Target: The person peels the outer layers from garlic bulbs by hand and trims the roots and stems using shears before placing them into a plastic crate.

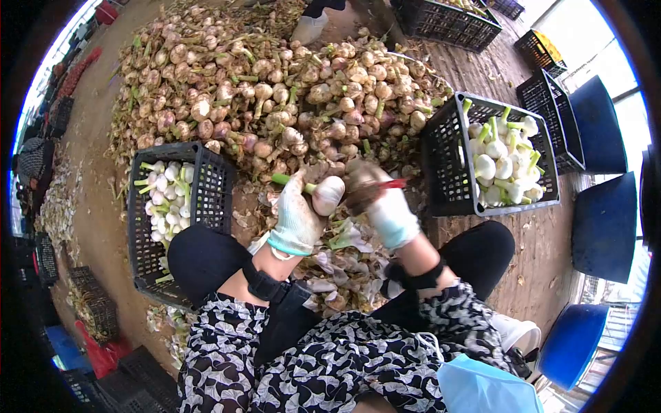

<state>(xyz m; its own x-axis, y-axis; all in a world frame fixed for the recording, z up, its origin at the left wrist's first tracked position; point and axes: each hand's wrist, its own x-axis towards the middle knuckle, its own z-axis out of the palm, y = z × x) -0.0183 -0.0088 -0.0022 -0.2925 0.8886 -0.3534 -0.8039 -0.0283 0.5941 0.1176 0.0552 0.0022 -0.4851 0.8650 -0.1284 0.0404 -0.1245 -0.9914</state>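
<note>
My left hand [296, 215], in a white knitted glove with a green cuff, is closed around a garlic bulb [328, 195]. The bulb is pale and its green stem [281, 179] sticks out to the left past the glove. Close by on the right, my right hand [387, 210] wears a similar, dirtier glove and is smeared by motion. A red-handled tool [394, 184] shows in its grip; its working end cannot be made out. Beyond both hands rises a large heap of untrimmed garlic [275, 96]. Loose garlic skins [348, 237] lie beneath them.
Black crates of cleaned garlic stand at the left [215, 186] and right [447, 165]. Further crates [451, 26] and blue tubs [604, 227] line the right side. Another person's gloved hand [310, 29] is at the heap's far edge. A blue mask [485, 385] hangs at lower right.
</note>
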